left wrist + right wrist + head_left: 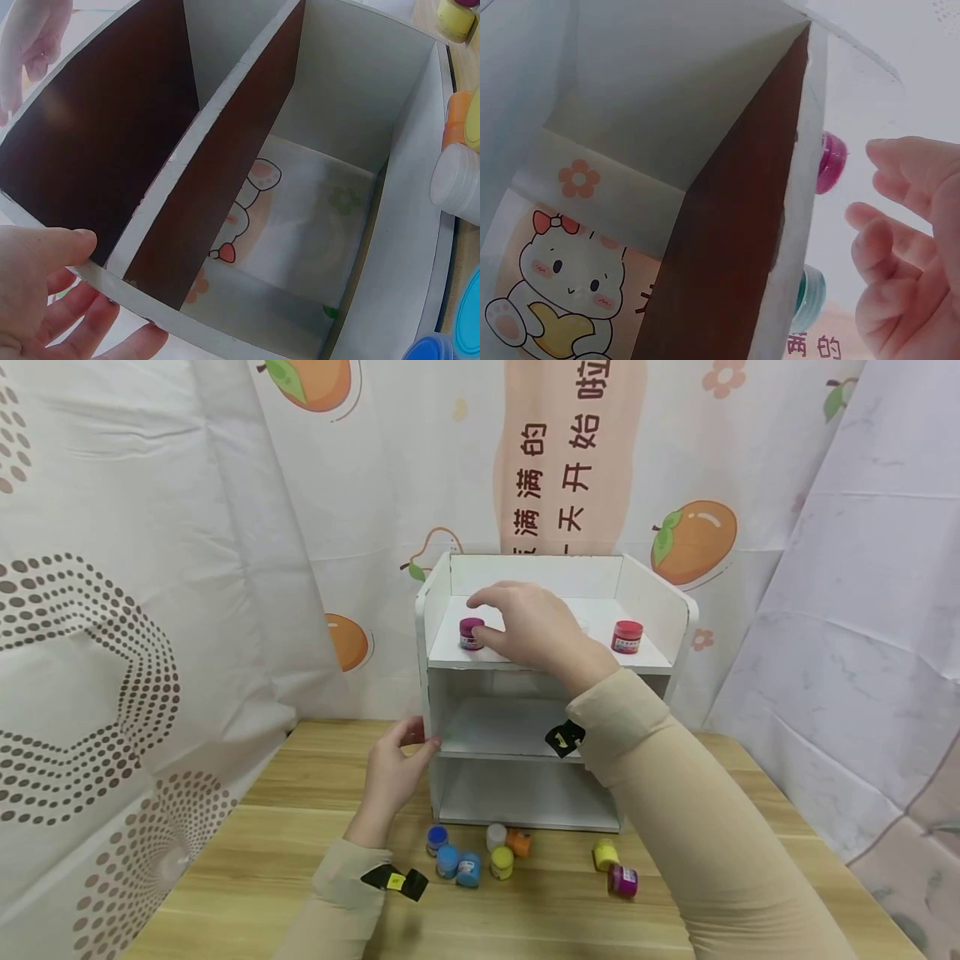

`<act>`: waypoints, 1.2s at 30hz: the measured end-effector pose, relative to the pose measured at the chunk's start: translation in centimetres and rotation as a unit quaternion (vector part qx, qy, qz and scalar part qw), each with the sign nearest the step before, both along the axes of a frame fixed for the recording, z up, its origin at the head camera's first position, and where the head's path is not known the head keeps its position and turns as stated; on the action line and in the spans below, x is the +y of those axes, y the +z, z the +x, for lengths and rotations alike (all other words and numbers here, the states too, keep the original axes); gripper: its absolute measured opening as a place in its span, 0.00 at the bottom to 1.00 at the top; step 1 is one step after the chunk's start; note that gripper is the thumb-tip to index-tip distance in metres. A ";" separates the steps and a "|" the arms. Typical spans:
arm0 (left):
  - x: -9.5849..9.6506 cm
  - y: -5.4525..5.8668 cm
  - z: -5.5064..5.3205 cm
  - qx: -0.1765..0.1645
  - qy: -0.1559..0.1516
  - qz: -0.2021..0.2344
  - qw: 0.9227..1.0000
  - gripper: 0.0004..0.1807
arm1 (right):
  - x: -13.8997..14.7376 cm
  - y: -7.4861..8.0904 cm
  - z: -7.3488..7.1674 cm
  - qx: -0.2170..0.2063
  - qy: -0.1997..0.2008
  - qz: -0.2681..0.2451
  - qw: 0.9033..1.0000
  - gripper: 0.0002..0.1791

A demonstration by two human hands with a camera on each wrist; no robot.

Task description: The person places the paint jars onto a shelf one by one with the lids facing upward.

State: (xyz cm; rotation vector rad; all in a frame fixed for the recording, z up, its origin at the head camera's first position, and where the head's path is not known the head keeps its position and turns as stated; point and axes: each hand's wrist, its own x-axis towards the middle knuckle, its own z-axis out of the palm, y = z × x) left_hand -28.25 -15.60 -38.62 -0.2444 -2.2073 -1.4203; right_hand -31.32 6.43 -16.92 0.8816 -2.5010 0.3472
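Observation:
A small white shelf unit (517, 727) stands on the table, and my left hand (397, 768) grips its left side panel. In the left wrist view the thumb (64, 244) lies over the panel's edge, with the other fingers on the outer side. Up at the top board, my right hand (525, 622) is beside a purple paint jar (471, 633) at the left end. The right wrist view shows a gap between the fingers and that purple jar (831, 163). A green jar (810, 300) also stands on top, mostly hidden by my hand from above. A red jar (627, 637) sits at the right end.
Before the unit lie several jars: dark blue (437, 839), light blue (447, 862), white (497, 837), orange (519, 842) and yellow (502, 862). Another yellow jar (606, 855) and a purple one (622, 881) are farther right. Printed curtains (397, 485) hang behind the wooden table (285, 827).

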 end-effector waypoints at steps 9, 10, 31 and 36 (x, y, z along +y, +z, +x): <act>0.0 0.1 0.2 -0.007 -0.001 0.002 1.000 0.21 | 1.7 -1.5 1.5 0.087 0.085 -0.058 0.991 0.16; 0.0 0.1 0.2 -0.008 0.000 0.002 1.000 0.21 | 1.9 -1.7 1.7 0.092 0.093 -0.067 0.989 0.16; 0.1 -0.1 -0.1 -0.005 0.003 -0.001 1.000 0.21 | 7.4 -8.6 4.2 0.048 0.126 -0.110 0.985 0.14; 0.1 0.1 0.0 -0.006 0.004 -0.001 1.000 0.22 | 8.7 -10.5 4.7 0.010 0.118 -0.109 0.987 0.15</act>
